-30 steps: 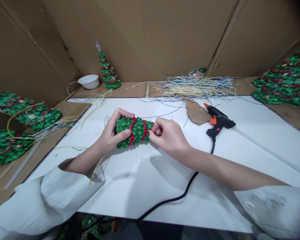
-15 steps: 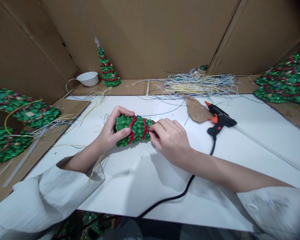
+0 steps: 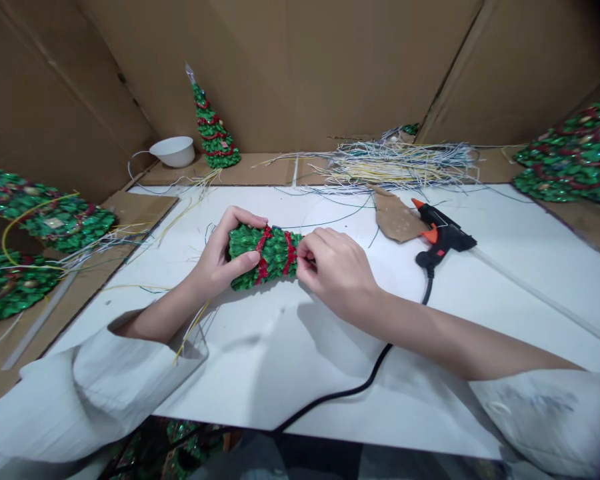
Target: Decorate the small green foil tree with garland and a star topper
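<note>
Left hand [image 3: 229,257] clamped around green Christmas tree [image 3: 275,257], right hand [image 3: 337,270] pinching at its narrow end; glue gun [image 3: 443,230] beside cardboard scrap [image 3: 395,215], wire bundle [image 3: 400,165] behind.

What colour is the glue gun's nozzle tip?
The nozzle tip is bright orange, showing best in the current head view.

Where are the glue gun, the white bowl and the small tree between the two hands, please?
Glue gun [image 3: 446,232]: head view, on its black body.
White bowl [image 3: 176,155]: head view, on its outer wall.
Small tree [image 3: 278,251]: head view, on its green middle, between the red bands.
</note>
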`<state>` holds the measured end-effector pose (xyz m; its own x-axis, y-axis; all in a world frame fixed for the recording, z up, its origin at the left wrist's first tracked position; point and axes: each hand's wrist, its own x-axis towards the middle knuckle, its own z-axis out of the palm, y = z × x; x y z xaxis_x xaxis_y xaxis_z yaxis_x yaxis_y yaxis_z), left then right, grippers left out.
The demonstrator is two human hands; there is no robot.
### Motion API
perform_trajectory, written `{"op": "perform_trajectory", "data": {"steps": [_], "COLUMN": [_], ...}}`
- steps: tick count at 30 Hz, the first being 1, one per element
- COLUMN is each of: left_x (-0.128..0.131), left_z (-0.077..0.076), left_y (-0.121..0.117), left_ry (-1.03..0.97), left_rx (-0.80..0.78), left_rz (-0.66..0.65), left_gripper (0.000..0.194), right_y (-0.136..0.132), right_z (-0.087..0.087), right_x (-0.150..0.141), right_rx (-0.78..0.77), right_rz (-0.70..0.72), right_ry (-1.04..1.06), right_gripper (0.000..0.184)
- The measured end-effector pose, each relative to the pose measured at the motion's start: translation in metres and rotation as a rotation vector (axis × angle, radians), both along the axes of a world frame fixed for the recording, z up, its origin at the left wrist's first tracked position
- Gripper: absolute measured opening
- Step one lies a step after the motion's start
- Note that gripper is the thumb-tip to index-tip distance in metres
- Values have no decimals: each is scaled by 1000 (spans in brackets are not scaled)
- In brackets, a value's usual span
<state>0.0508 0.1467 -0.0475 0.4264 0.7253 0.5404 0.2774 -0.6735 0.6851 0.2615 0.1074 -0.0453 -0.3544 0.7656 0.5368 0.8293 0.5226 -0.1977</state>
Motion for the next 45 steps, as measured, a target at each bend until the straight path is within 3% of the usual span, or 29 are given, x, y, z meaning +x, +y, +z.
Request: {"op": "perform_trajectory", "data": {"steps": [11, 32, 38, 45], "left_x": [0, 1, 0, 0], "left_z": [0, 1, 2, 0], "left_y": [1, -1, -1, -1], "left_ry": [-6, 35, 36, 25], "left_rx": [8, 13, 1, -2], "left_rz": [3, 49, 47, 61], "left_gripper": [39, 37, 37, 37], "right_y": [3, -1, -2, -3], "right_z": [-9, -4, -4, 2], "right_x": [-5, 4, 6, 0], "right_rx": [203, -93, -78, -54], "right_rz": [-61, 39, 75, -2], "right_ry": [-181, -23, 50, -4], "right_gripper": [16, 13, 8, 9]}}
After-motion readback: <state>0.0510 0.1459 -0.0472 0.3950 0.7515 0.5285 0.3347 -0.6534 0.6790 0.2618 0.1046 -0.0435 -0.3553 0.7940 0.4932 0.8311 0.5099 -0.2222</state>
